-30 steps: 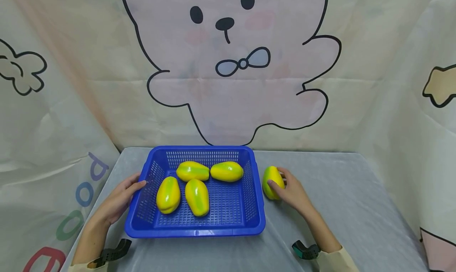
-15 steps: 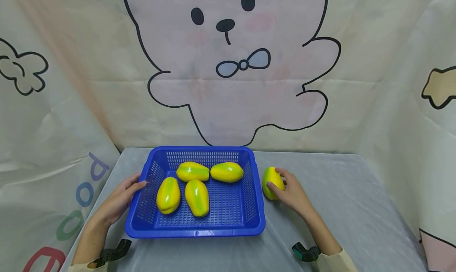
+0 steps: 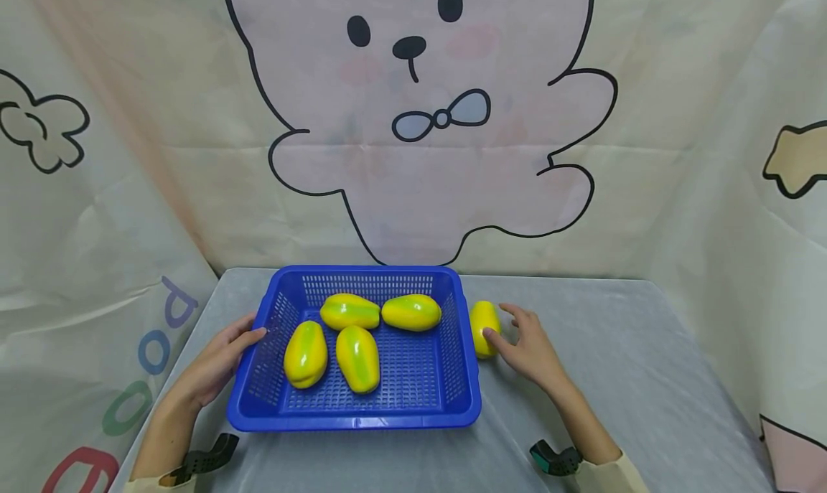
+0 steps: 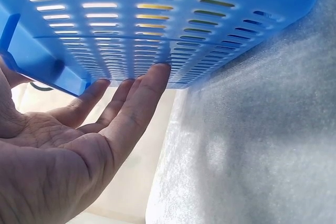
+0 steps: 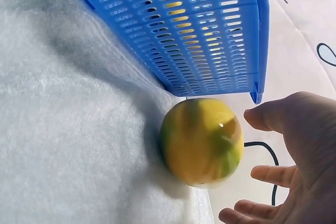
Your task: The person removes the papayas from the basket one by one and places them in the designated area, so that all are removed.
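A blue plastic basket (image 3: 355,423) with slotted walls stands on the table. Several glossy yellow-green papayas lie in it, one of them (image 3: 306,354) at the left. My left hand (image 3: 216,357) grips the basket's left side, thumb over the rim and fingers against the outer wall (image 4: 121,108). Another papaya (image 3: 484,328) lies on the table close to the basket's right wall, its left edge hidden by the rim in the head view. Just right of it is my right hand (image 3: 530,342), fingers spread and holding nothing; a gap shows between hand and papaya (image 5: 202,142) in the right wrist view.
A grey cloth covers the table (image 3: 620,364), stretching right of the right hand. Behind it hangs a pale curtain (image 3: 413,191) with a cartoon bear, and more curtain closes off both sides. Each wrist wears a dark band (image 3: 209,456).
The papaya outside the basket has shifted left, out of the right hand's fingers and up to the basket's side. The right hand has barely moved. The left hand and basket stay put.
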`<action>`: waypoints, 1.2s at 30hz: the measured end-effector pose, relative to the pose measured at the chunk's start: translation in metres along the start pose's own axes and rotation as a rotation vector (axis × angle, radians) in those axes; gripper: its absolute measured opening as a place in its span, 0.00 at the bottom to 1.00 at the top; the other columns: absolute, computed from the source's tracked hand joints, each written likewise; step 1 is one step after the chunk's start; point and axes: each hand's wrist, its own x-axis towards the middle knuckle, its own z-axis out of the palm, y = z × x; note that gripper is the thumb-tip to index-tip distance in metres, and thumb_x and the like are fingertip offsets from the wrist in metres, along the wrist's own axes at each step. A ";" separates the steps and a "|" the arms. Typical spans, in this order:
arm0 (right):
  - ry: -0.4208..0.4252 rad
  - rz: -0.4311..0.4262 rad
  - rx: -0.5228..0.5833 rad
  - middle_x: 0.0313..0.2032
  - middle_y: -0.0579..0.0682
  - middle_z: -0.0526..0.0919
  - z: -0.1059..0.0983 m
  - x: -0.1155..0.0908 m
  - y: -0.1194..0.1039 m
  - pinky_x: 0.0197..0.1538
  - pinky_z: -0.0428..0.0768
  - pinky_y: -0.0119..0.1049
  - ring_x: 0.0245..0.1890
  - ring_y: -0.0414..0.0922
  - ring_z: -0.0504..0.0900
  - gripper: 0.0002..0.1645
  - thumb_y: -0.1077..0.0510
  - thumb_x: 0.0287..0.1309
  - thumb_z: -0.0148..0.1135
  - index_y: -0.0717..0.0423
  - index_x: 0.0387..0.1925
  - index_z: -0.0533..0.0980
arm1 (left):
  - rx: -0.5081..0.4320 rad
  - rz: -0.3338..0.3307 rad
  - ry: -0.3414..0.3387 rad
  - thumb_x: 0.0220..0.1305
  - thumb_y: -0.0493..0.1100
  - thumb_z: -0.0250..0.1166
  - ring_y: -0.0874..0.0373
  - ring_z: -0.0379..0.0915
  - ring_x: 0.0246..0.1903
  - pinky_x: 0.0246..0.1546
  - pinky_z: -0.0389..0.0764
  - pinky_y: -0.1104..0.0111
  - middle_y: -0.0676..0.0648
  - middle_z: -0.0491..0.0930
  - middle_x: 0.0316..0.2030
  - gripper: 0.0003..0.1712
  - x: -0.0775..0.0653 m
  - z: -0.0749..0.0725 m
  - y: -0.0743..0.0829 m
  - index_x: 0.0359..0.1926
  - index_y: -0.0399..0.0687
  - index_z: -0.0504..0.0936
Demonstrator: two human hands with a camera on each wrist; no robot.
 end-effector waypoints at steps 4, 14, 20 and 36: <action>0.003 -0.014 0.005 0.72 0.70 0.68 0.001 -0.001 -0.002 0.64 0.82 0.65 0.68 0.68 0.75 0.42 0.43 0.70 0.66 0.58 0.76 0.66 | 0.003 0.004 0.005 0.84 0.55 0.51 0.58 0.86 0.48 0.51 0.90 0.61 0.44 0.78 0.62 0.43 0.000 0.000 0.000 0.85 0.39 0.44; 0.004 -0.042 0.017 0.71 0.70 0.69 0.002 -0.002 -0.006 0.64 0.81 0.65 0.67 0.68 0.76 0.41 0.43 0.71 0.66 0.59 0.76 0.67 | 0.003 -0.002 -0.002 0.84 0.56 0.50 0.59 0.86 0.48 0.51 0.90 0.62 0.46 0.78 0.61 0.43 -0.001 0.000 0.000 0.85 0.39 0.44; 0.034 -0.104 0.002 0.70 0.69 0.70 -0.004 -0.001 -0.013 0.66 0.80 0.66 0.68 0.66 0.75 0.39 0.46 0.70 0.67 0.57 0.75 0.68 | 0.000 -0.002 -0.011 0.84 0.56 0.50 0.59 0.86 0.48 0.50 0.90 0.63 0.47 0.79 0.61 0.43 0.000 0.000 0.001 0.85 0.39 0.44; 0.039 -0.331 -0.033 0.71 0.64 0.71 -0.022 0.009 -0.044 0.63 0.84 0.62 0.68 0.63 0.76 0.35 0.51 0.68 0.70 0.56 0.72 0.72 | -0.010 -0.003 -0.016 0.85 0.55 0.50 0.60 0.86 0.46 0.49 0.90 0.63 0.53 0.81 0.56 0.43 0.000 -0.001 0.001 0.84 0.38 0.44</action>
